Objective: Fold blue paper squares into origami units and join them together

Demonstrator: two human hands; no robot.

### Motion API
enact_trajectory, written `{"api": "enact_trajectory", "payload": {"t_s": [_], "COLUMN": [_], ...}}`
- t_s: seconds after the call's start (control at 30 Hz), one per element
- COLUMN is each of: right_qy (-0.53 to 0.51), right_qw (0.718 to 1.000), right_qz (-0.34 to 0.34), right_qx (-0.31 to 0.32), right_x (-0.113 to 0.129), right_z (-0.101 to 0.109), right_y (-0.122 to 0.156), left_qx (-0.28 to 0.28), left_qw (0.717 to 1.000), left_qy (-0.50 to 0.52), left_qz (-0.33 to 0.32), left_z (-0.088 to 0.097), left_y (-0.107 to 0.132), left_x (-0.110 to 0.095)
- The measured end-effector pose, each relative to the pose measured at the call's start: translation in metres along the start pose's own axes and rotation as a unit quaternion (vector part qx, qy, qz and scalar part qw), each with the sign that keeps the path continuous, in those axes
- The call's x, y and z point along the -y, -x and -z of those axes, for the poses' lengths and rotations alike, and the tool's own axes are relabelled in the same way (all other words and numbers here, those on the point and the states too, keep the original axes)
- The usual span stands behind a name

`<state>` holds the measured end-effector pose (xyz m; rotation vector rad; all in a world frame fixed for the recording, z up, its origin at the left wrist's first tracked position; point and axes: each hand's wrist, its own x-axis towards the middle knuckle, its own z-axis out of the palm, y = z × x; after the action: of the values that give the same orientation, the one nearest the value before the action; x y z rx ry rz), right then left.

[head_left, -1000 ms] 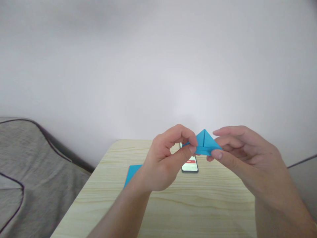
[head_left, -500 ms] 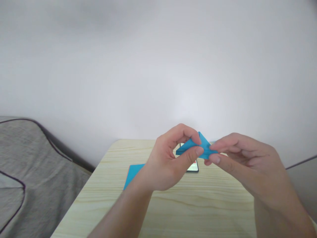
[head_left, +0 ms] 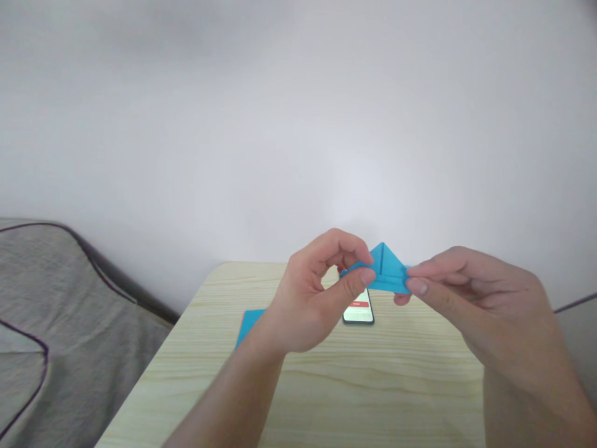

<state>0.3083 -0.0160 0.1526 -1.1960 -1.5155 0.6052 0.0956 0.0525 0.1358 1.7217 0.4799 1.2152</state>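
Observation:
Between my hands, above the table, is a piece of folded blue paper [head_left: 389, 267], a peaked triangle with a strip along its lower edge and a crease down from the tip. My left hand [head_left: 317, 292] pinches its left part between thumb and forefinger, covering some of it. At its right corner, my right hand [head_left: 476, 305] grips the paper with thumb and forefinger. Beyond and below the paper lies a phone [head_left: 359, 314] with a lit screen, its upper part hidden. A flat blue sheet [head_left: 249, 323] is on the table, partly behind my left forearm.
The light wood-grained table [head_left: 373, 392] stands against a white wall [head_left: 298, 124]. To the left is grey fabric with dark piping [head_left: 88, 336], close to the table's edge.
The folded paper has turned and flattened out, so its peak and lower strip now face me. My right hand has shifted right and my left hand slightly left.

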Motion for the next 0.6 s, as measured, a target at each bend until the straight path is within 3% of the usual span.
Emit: {"api": "enact_trajectory", "payload": {"t_s": [0.17, 0.43, 0.6], "right_qy": [-0.009, -0.039, -0.035], "right_qw": [1.000, 0.999, 0.998], "right_qz": [0.006, 0.014, 0.025], "right_qx": [-0.013, -0.005, -0.038], "right_x": [-0.001, 0.003, 0.005], "right_z": [-0.003, -0.013, -0.016], "right_y": [-0.001, -0.001, 0.000], "left_qx": [0.006, 0.014, -0.010], "left_qw": [1.000, 0.998, 0.999], "left_qy": [0.026, -0.031, -0.022], "left_qz": [0.002, -0.052, -0.025], "left_z": [0.003, -0.009, -0.006], "left_y": [0.000, 0.001, 0.002], "left_x": [0.000, -0.005, -0.004]}}
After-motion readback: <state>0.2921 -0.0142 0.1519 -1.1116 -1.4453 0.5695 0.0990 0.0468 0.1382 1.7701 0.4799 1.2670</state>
